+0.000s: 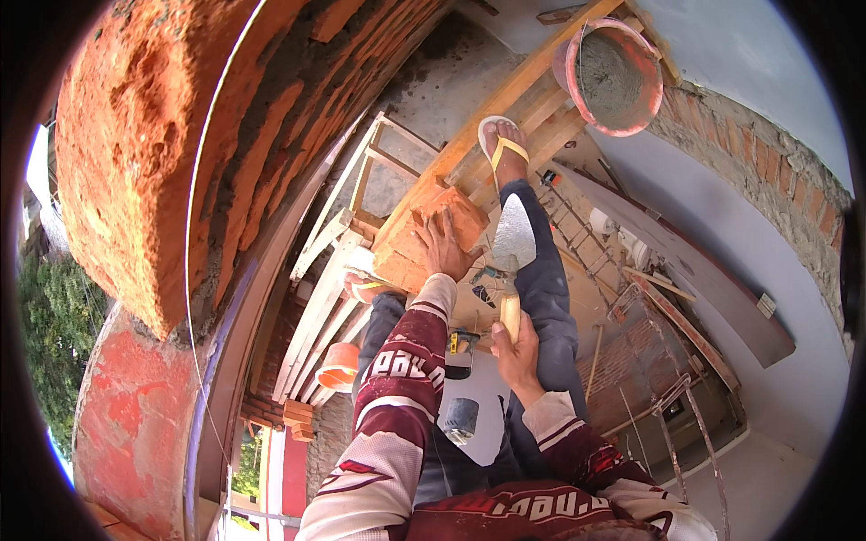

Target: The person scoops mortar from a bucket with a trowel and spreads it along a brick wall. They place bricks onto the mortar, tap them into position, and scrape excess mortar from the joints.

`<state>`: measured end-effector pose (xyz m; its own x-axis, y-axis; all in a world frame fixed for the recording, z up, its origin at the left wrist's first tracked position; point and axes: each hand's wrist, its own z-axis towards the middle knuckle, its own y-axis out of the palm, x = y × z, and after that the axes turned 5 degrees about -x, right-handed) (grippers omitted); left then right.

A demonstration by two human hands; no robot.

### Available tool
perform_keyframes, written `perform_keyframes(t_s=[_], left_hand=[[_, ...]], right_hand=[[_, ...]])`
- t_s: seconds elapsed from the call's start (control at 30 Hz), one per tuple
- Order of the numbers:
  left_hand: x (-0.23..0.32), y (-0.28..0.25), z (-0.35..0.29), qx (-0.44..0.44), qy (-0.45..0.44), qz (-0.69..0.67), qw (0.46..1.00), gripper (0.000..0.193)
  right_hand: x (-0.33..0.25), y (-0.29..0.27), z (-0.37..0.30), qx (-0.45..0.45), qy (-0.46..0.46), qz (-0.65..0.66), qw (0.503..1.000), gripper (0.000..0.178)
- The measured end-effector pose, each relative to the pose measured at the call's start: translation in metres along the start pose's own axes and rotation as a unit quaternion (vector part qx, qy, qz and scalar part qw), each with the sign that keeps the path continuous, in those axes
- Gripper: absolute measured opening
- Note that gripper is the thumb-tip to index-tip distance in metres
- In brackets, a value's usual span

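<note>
Your left hand (439, 242) is resting, fingers spread, on the rough orange clay bricks (402, 260); I cannot tell whether it is gripping one. Right of those bricks and nearer your body, your right hand (518, 353) is gripping the wooden-handled, pointed steel trowel (514, 236). Its long axis is running away from you, the blade lying just right of the bricks.

Building site, unfinished brick wall (153, 171), bucket (566, 70) of grey mortar (618, 86), raised timber planks (519, 86), loose bricks (401, 261), trowel (514, 236)
</note>
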<state>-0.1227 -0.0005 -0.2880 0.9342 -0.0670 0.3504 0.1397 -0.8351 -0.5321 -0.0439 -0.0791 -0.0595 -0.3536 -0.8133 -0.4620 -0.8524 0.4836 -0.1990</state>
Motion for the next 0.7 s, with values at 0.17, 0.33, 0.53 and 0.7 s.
perform_keyframes(t_s=[0.17,0.33,0.53,0.7], left_hand=[[-0.088,0.002,0.007,0.041,-0.069,-0.08,0.994,0.098],[-0.16,-0.003,0.056,-0.14,-0.067,-0.042,0.987,0.112],[-0.169,-0.003,0.07,-0.227,-0.011,-0.064,0.972,0.09],[-0.154,-0.019,0.052,-0.243,0.013,-0.008,0.97,0.075]], right_hand=[[-0.005,0.001,-0.001,-0.003,0.002,-0.013,1.0,0.036],[0.002,0.001,-0.001,-0.002,0.024,-0.015,1.0,0.037],[0.007,-0.001,-0.001,-0.016,0.022,-0.041,0.999,0.039],[0.006,0.0,0.0,-0.002,0.009,-0.026,1.0,0.04]])
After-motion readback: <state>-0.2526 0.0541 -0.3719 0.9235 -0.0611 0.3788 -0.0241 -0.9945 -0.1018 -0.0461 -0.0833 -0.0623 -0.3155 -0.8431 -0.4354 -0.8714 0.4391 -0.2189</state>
